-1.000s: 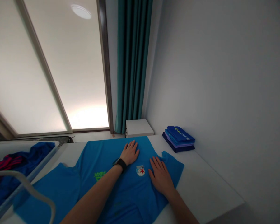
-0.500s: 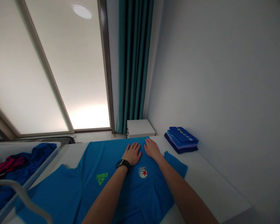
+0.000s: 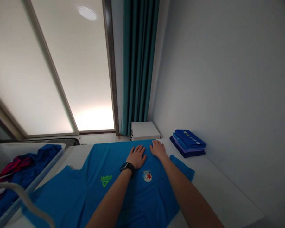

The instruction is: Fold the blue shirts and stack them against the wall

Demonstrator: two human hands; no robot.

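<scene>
A bright blue T-shirt (image 3: 102,196) with a green logo and a round star badge lies spread face up on the white table (image 3: 218,193). My left hand (image 3: 137,155), with a dark watch on its wrist, rests flat on the shirt's far part, fingers stretched out. My right hand (image 3: 158,148) lies flat just to its right, near the shirt's far hem, fingers spread. Neither hand holds anything.
A stack of folded blue and purple clothes (image 3: 188,142) sits at the table's far right by the wall. A white bin (image 3: 49,163) with dark blue and red clothes stands at the left. A small white cabinet (image 3: 144,129) and a teal curtain (image 3: 137,63) are behind the table.
My right hand slid from the shirt's right sleeve area forward to the far hem beside my left hand. My left hand stayed nearly in place.
</scene>
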